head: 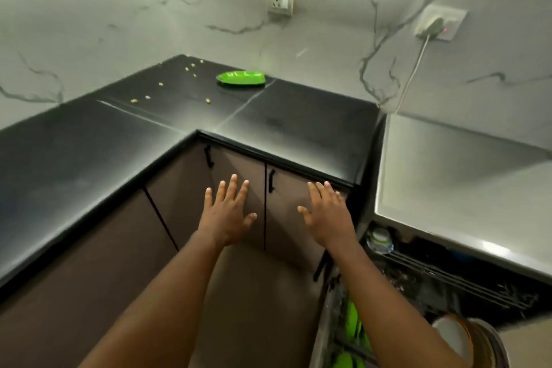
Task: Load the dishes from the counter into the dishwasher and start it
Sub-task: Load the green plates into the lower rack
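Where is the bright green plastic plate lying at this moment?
In the head view, the bright green plastic plate lies at the back of the black counter, below the white wall socket, right of scattered crumbs.

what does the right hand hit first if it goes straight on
Likely the front edge of the black counter, just past the right hand; depth unclear, maybe the cabinet door below.

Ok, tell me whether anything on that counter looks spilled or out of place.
Small yellowish crumbs lie scattered across the black counter toward its back corner, left of the green plate, like spilled food bits. They are too small to identify. Nothing else stands out.
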`<state>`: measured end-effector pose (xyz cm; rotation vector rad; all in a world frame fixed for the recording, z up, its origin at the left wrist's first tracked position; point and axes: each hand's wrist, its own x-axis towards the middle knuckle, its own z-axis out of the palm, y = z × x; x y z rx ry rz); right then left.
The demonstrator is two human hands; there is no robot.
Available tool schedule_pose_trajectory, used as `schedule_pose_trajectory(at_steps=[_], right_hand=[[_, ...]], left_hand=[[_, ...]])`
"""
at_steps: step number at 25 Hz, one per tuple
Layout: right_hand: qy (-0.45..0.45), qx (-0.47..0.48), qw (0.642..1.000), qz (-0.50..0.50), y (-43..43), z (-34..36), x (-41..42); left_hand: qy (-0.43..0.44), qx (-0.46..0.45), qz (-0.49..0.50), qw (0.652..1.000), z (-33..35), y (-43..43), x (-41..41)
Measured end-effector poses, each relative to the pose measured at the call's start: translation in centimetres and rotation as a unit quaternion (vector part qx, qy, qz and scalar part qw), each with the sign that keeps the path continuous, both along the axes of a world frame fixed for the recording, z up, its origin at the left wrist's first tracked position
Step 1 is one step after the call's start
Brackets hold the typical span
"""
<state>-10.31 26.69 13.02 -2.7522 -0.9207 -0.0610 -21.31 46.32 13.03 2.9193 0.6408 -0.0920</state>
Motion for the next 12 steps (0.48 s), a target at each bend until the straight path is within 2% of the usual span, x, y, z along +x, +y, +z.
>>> schedule_pose_trajectory(at_steps=[7, 12], right_hand=[[-0.066, 0.005, 0.998, 0.012, 13.8, 4.6, -0.4], [-0.077, 0.0, 0.997, 0.03, 19.9, 5.3, 0.2]], left_hand=[[-0.046, 0.037, 0.039, 0.997, 4.6, 14.9, -1.9], [-0.038, 0.04, 0.053, 0.997, 5.1, 20.7, -1.4]])
